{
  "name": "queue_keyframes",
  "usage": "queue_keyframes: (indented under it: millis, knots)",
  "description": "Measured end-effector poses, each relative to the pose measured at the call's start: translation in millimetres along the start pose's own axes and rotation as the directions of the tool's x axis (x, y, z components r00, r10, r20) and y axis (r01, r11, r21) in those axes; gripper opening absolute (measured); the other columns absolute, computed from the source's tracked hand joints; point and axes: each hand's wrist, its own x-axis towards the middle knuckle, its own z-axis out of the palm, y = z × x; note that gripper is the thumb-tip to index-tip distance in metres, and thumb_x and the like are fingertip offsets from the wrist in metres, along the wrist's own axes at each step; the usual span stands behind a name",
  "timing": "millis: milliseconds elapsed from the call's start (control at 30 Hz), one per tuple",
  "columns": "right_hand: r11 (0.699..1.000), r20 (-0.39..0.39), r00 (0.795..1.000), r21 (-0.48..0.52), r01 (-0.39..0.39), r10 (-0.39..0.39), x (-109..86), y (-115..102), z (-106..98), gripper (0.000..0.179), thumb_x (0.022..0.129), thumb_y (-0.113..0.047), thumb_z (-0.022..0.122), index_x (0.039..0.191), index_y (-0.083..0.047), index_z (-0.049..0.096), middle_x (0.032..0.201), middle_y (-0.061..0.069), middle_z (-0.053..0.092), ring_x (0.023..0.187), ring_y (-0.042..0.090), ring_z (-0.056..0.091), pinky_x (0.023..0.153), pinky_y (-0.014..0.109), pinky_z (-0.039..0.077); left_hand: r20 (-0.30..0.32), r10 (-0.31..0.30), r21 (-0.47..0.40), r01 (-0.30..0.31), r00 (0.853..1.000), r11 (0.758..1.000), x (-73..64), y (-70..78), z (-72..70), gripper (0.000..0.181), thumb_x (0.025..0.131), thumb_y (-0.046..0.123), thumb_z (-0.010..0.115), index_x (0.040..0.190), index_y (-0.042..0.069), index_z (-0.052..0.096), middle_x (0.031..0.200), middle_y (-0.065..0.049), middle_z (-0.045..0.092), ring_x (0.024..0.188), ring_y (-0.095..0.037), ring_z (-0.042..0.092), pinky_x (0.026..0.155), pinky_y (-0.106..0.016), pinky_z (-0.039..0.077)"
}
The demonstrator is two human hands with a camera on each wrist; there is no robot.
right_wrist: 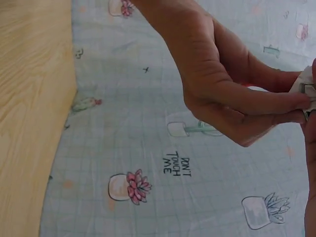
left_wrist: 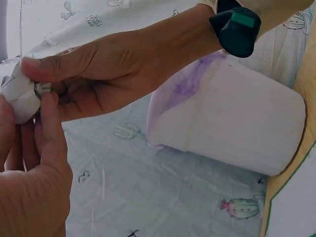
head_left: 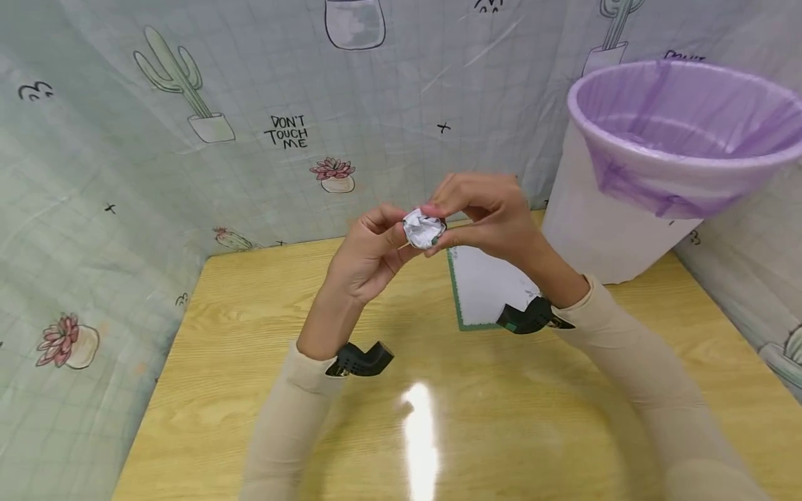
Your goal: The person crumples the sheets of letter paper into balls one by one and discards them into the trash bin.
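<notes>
A crumpled ball of white paper (head_left: pixel 423 229) with a few dark and green marks is held above the table between both hands. My left hand (head_left: pixel 370 257) pinches its left side with thumb and fingers. From the right, my right hand (head_left: pixel 489 212) grips the same ball, thumb below and fingers on top. In the left wrist view the paper ball (left_wrist: pixel 22 96) shows folded edges between the fingertips. Only a sliver of the paper ball (right_wrist: pixel 307 89) appears at the right border of the right wrist view.
On the wooden table (head_left: pixel 263 362), a white sheet with a green border (head_left: pixel 485 285) lies under the right forearm. A white bin (head_left: pixel 601 209) with a purple liner (head_left: pixel 658 167) stands at the back right. Printed curtain (head_left: pixel 376 90) hangs behind and along the sides.
</notes>
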Motion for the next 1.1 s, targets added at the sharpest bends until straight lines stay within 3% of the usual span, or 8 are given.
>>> queue_keyframes:
  millis: [167,267,400,633,700,800,900,1100]
  knots:
    - [0.998,-0.147,0.989,0.068,0.016,-0.006,-2.6,-5.3,10.1,0.031,0.066,-0.004,0.083,0.091,0.008,0.070,0.085,0.015,0.068,0.078,0.027,0.062,0.066,0.030,0.056,0.028,0.137,0.048,-0.138,0.990,0.989,2.1,-1.5,15.1,0.016,0.070,0.018,0.078,0.077,0.007,0.068,0.082,-0.003,0.064,0.078,-0.016,0.060,0.072,-0.025,0.053]
    - [0.985,-0.284,0.953,0.160,-0.060,0.104,-6.0,-4.1,17.9,0.028,0.067,-0.008,0.082,0.091,0.001,0.071,0.088,0.011,0.068,0.078,0.021,0.064,0.068,0.027,0.057,0.057,0.328,0.236,-0.332,0.943,0.913,4.7,-0.3,22.7,0.023,0.071,0.022,0.078,0.088,0.010,0.068,0.089,-0.003,0.062,0.078,-0.015,0.058,0.069,-0.023,0.051]
    - [0.895,-0.346,0.886,0.420,-0.150,0.310,-9.4,-1.9,23.5,0.024,0.070,-0.016,0.080,0.089,-0.005,0.070,0.088,0.007,0.065,0.077,0.016,0.063,0.068,0.021,0.054,0.207,0.531,0.520,-0.552,0.822,0.652,5.2,2.1,29.3,0.032,0.074,0.020,0.076,0.105,0.015,0.071,0.098,-0.007,0.060,0.086,-0.019,0.060,0.077,-0.029,0.053]
    - [0.808,-0.283,0.852,0.538,-0.240,0.441,-10.5,-9.8,22.0,0.021,0.073,-0.019,0.079,0.086,-0.006,0.070,0.086,0.007,0.063,0.078,0.017,0.061,0.069,0.021,0.053,0.579,0.603,0.687,-0.727,0.549,0.002,4.5,8.1,39.6,0.040,0.078,0.016,0.073,0.114,-0.001,0.068,0.096,-0.016,0.061,0.086,-0.023,0.061,0.073,-0.031,0.053]
    - [0.807,-0.278,0.845,0.529,-0.262,0.457,-8.5,-11.6,19.6,0.020,0.073,-0.019,0.079,0.086,-0.006,0.070,0.086,0.007,0.063,0.079,0.017,0.061,0.070,0.021,0.053,0.629,0.600,0.688,-0.713,0.494,-0.135,5.5,8.9,42.3,0.037,0.079,0.013,0.072,0.112,-0.004,0.068,0.094,-0.015,0.062,0.084,-0.022,0.060,0.070,-0.029,0.052]
    - [0.831,-0.300,0.827,0.463,-0.310,0.476,-6.1,-13.1,13.3,0.021,0.071,-0.018,0.080,0.086,-0.006,0.071,0.085,0.008,0.064,0.076,0.018,0.061,0.070,0.022,0.054,0.652,0.582,0.695,-0.691,0.486,-0.201,8.1,8.6,41.1,0.036,0.078,0.004,0.072,0.112,-0.007,0.067,0.094,-0.015,0.062,0.085,-0.023,0.059,0.070,-0.028,0.052]
    - [0.856,-0.341,0.801,0.355,-0.376,0.493,-3.9,-10.2,5.3,0.023,0.070,-0.019,0.081,0.086,-0.005,0.072,0.085,0.009,0.067,0.072,0.019,0.062,0.069,0.025,0.055,0.652,0.538,0.727,-0.642,0.534,-0.243,11.3,9.9,34.4,0.038,0.079,0.001,0.073,0.114,-0.009,0.064,0.099,-0.017,0.061,0.089,-0.023,0.060,0.076,-0.028,0.053]
    - [0.828,-0.380,0.737,0.209,-0.520,0.559,-8.0,3.8,-4.1,0.015,0.076,-0.010,0.078,0.088,-0.003,0.071,0.090,0.009,0.068,0.076,0.021,0.062,0.071,0.029,0.056,0.675,0.424,0.738,-0.531,0.604,-0.417,11.8,11.7,19.8,0.039,0.084,0.010,0.072,0.119,-0.004,0.063,0.111,-0.018,0.060,0.102,-0.025,0.060,0.090,-0.026,0.050]
